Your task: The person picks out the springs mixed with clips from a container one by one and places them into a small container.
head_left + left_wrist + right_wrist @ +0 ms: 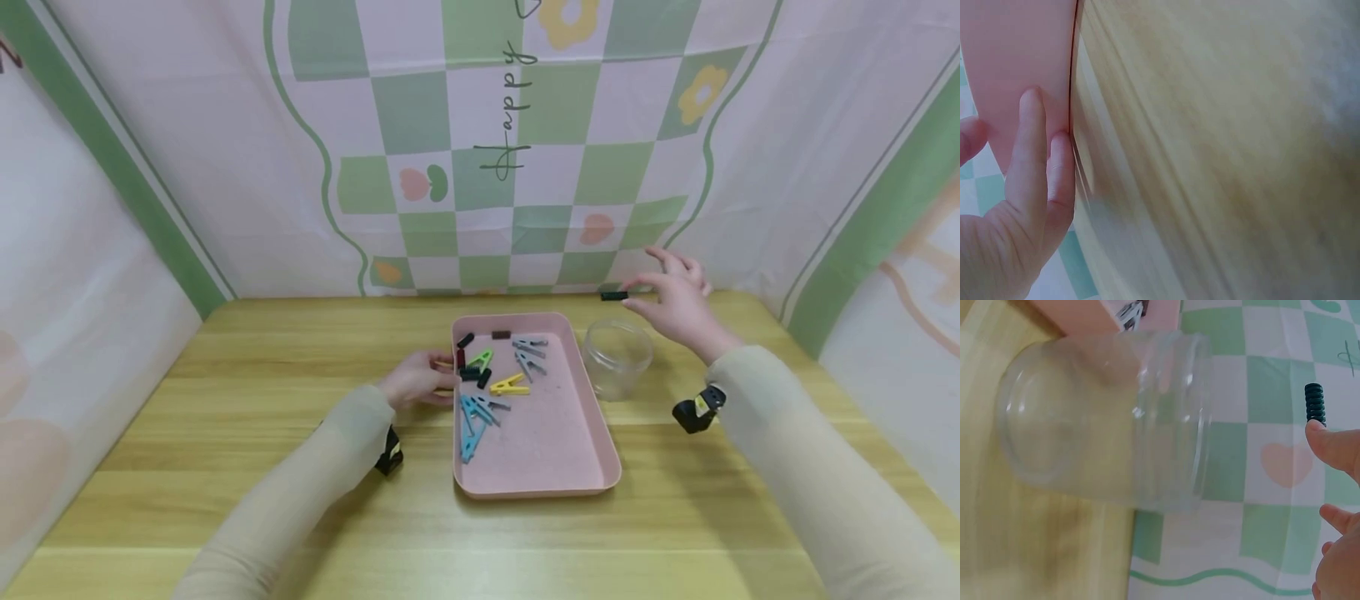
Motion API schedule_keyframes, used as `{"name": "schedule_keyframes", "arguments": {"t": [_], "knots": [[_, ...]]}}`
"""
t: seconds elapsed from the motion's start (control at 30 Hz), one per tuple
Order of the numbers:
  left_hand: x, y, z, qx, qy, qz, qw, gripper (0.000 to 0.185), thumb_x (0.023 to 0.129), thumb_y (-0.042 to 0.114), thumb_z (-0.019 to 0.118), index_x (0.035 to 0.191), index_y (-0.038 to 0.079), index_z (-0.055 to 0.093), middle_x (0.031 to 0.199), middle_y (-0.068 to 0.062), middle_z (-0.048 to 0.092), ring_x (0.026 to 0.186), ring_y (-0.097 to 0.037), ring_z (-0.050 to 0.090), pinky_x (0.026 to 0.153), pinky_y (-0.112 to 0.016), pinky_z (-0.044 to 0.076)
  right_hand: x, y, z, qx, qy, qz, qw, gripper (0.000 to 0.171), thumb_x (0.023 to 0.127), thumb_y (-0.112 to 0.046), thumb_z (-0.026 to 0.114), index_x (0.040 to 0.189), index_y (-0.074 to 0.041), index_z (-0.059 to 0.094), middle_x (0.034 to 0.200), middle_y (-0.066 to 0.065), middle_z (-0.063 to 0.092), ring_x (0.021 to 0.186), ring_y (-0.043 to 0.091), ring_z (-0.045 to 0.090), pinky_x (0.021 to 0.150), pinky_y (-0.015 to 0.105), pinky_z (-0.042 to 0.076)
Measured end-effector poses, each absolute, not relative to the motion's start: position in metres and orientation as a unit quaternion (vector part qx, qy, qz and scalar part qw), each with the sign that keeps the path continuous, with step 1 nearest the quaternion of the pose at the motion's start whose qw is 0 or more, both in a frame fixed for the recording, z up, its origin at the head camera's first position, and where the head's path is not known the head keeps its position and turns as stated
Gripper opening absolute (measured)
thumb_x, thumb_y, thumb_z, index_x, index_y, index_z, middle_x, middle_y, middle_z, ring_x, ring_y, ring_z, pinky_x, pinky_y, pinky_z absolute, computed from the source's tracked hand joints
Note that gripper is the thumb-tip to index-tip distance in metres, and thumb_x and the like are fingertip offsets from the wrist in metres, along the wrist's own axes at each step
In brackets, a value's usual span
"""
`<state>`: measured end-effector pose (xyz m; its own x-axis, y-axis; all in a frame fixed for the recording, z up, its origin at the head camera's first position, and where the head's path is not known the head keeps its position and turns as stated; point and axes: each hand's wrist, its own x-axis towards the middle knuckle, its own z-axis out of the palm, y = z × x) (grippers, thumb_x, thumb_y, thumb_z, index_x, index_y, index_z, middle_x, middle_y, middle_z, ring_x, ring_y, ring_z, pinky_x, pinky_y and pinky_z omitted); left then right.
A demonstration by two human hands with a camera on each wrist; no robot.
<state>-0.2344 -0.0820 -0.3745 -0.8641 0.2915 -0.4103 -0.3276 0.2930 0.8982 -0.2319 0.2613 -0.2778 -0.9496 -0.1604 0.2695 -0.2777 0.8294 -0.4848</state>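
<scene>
Pale wooden table (225, 467) beneath a draped green-and-white checked backdrop cloth (480, 167) printed with flowers and hearts. At centre, a shallow pink rectangular plastic tray (555, 450), scattered in its far half with small plastic clothes pegs: grey (529, 343), yellow (510, 386), light green (480, 360), blue (471, 417) and a few dark ones. Just right of the tray, touching or nearly so, a clear, empty, lidless plastic jar (617, 357), standing upright on the table.

Left hand (417, 385) resting on the table against the tray's left rim, fingers (1035, 156) laid straight along the pink wall (seen close in the left wrist view), thumb spread apart, nothing gripped.

Right hand (675, 300) raised above and slightly behind the jar, a small dark ridged peg (614, 295) pinched between thumb and fingertip, remaining fingers fanned loosely outward; in the right wrist view the peg (1314, 404) standing out past the thumb tip (1335, 447), clear of the jar's open mouth (1197, 419). Peg held in the air, apart from jar and tray alike.

Black wrist-worn camera (699, 410) on the right forearm; another (390, 454) at the left wrist.
</scene>
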Motion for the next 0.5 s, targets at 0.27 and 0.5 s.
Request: {"name": "schedule_keyframes", "arguments": {"t": [0.27, 0.5], "knots": [[-0.234, -0.082, -0.373, -0.012, 0.758, 0.598, 0.260, 0.052, 0.091, 0.002, 0.058, 0.139, -0.002, 0.037, 0.129, -0.023, 0.051, 0.109, -0.031, 0.059, 0.084, -0.035, 0.058, -0.230, 0.275, -0.286, 0.116, -0.955, 0.255, 0.095, 0.020, 0.087, -0.010, 0.064, 0.104, 0.000, 0.065, 0.153, 0.027, 0.012, 0.132, 0.060, -0.004, 0.100, 0.076, -0.006], [-0.235, -0.082, -0.374, -0.016, 0.760, 0.595, 0.260, 0.052, 0.091, 0.002, 0.058, 0.139, -0.001, 0.038, 0.128, -0.022, 0.052, 0.107, -0.029, 0.060, 0.082, -0.034, 0.059, -0.230, 0.282, -0.293, 0.115, -0.958, 0.251, 0.080, 0.021, 0.086, -0.010, 0.065, 0.105, 0.000, 0.065, 0.153, 0.028, 0.012, 0.132, 0.060, -0.004, 0.100, 0.077, -0.006]]}}
